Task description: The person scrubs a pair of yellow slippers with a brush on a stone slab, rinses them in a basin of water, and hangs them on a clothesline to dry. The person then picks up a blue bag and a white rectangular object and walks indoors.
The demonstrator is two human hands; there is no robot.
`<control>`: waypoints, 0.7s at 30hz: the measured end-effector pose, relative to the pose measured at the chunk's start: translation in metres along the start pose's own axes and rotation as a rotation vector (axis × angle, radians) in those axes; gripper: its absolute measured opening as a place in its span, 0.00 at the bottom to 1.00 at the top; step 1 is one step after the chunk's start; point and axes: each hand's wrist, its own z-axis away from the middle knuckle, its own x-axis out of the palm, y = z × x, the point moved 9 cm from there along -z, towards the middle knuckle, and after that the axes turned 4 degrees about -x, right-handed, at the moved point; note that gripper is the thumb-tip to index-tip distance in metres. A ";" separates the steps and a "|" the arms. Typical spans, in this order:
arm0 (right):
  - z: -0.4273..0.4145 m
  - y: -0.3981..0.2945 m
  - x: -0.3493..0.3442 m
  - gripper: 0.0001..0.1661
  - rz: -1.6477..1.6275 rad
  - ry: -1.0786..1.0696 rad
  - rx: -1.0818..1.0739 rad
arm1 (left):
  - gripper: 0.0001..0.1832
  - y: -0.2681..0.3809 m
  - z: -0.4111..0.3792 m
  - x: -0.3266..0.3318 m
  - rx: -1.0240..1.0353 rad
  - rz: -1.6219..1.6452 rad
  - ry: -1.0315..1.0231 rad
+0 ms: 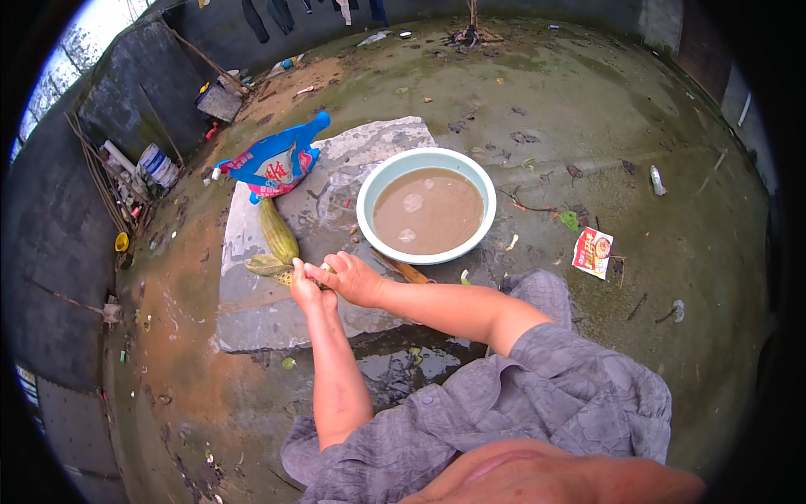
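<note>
My left hand and my right hand meet above the stone slab. Between them is a small greenish gourd piece, mostly hidden by the fingers of both hands. Just beyond my left hand, an opened gourd half lies on the slab with a pale, speckled inner side partly showing. Next to it rests a long green-yellow striped gourd, its far end touching a blue and red plastic bag.
A pale blue basin of murky brown water stands at the slab's right side. A wooden-looking handle lies below its rim. Puddled water is near my knees. A printed wrapper and a plastic bottle lie on the concrete at right.
</note>
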 end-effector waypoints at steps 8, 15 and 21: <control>-0.002 0.032 0.016 0.07 0.097 -0.094 0.151 | 0.13 -0.022 -0.001 -0.010 0.099 -0.128 0.057; 0.000 0.039 0.040 0.07 -0.053 -0.512 0.340 | 0.09 0.006 0.020 0.012 0.466 -0.321 0.010; 0.007 0.049 0.047 0.13 -0.285 -0.693 0.514 | 0.10 0.012 0.005 0.027 0.576 -0.685 -0.193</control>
